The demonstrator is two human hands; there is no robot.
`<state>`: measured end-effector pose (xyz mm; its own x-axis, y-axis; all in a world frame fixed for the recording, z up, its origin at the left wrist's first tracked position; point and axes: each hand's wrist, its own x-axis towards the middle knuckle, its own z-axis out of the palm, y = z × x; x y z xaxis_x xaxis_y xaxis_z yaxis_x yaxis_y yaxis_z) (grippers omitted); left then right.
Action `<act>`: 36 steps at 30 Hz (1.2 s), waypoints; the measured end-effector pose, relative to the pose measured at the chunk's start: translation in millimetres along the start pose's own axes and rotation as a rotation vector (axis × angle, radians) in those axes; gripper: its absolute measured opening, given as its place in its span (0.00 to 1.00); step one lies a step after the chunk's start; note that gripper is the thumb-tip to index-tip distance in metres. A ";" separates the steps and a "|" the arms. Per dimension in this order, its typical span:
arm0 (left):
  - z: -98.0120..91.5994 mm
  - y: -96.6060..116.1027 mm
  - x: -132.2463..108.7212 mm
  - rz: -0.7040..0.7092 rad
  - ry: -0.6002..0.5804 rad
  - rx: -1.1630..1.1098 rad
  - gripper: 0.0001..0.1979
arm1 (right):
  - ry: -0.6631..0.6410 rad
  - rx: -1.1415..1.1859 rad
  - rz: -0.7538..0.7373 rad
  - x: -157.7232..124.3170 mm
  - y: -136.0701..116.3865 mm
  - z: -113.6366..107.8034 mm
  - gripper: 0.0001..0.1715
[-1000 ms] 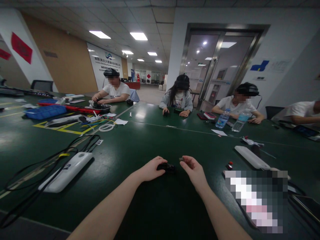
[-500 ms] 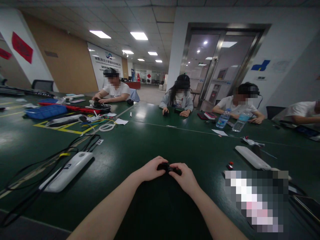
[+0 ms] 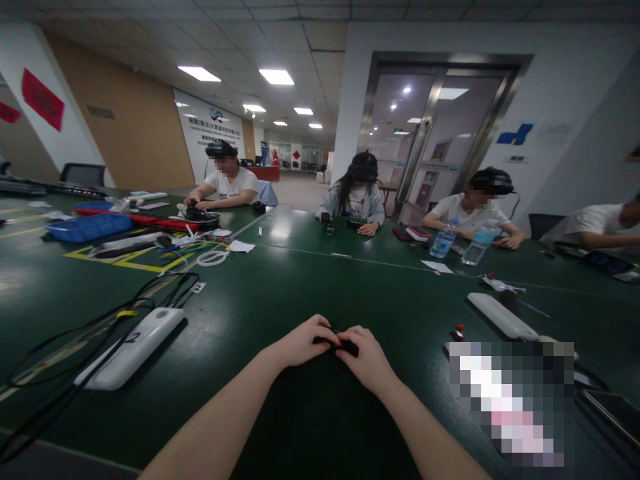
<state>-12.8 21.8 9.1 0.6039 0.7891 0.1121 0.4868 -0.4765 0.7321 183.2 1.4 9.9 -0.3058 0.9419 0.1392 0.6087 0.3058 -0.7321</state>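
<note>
The room is big, with a tiled ceiling (image 3: pixel 295 40) and bright flat lights (image 3: pixel 276 77), and a long table (image 3: pixel 280 293) with a smooth, dark green top that shines a little. Right in the middle of the view, a small black thing (image 3: pixel 337 342) sits between the two hands, close to the table edge, and the fingers hide most of it. The left hand (image 3: pixel 303 343) is closed around one side of it, and the right hand (image 3: pixel 364 360) is closed around the other side, so both hands grip it and touch each other. To the left lies a long white plastic block (image 3: pixel 133 347) with a number 2 on it, and thin black cords (image 3: pixel 100 327) curl beside it. To the right is another white block (image 3: pixel 500 315), and a big blurry patch (image 3: pixel 510 400) is too fuzzy to tell what it is. Far off, a blue basket (image 3: pixel 89 227) sits on the table, and two clear plastic water bottles (image 3: pixel 444 239) stand near a person in a white shirt (image 3: pixel 473 210). Two more people (image 3: pixel 357 193) sit across the table, and behind them is a metal-framed glass door (image 3: pixel 420 133).
</note>
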 end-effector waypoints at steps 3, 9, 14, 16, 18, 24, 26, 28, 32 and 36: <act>-0.5 -0.4 0.1 0.005 -0.017 0.047 0.14 | 0.009 -0.013 -0.023 0.0 2.6 0.2 0.14; -2.8 0.9 0.0 -0.011 -0.045 0.120 0.15 | -0.010 0.000 -0.017 -0.1 6.2 -1.1 0.15; -4.1 1.1 0.5 0.008 -0.046 0.164 0.15 | -0.013 0.029 0.012 -1.0 3.8 -3.7 0.15; -4.4 0.7 0.4 0.005 -0.043 0.172 0.15 | -0.012 0.048 0.021 -1.4 3.9 -5.0 0.16; -4.8 0.3 0.2 -0.001 -0.045 0.174 0.15 | -0.017 0.062 0.034 -1.2 5.2 -5.9 0.15; -5.5 1.9 -0.8 -0.026 -0.034 0.173 0.15 | 0.009 0.051 0.019 1.1 8.1 -3.7 0.14; -5.2 2.6 -1.0 -0.033 -0.028 0.167 0.16 | 0.010 0.042 0.017 1.2 6.9 -3.1 0.13; -4.6 2.5 -0.9 -0.033 -0.023 0.161 0.16 | 0.010 0.029 0.003 1.1 5.8 -2.8 0.12; -3.6 0.1 -0.1 -0.015 -0.012 0.171 0.15 | 0.022 0.001 -0.059 1.5 5.3 -2.8 0.11; -3.3 -1.4 0.7 0.004 -0.020 0.195 0.15 | 0.007 -0.018 -0.083 1.8 4.4 -2.9 0.11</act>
<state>-15.1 24.3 10.3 0.6179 0.7798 0.1001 0.5959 -0.5476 0.5875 187.4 4.9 8.9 -0.3505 0.9142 0.2037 0.5945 0.3852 -0.7059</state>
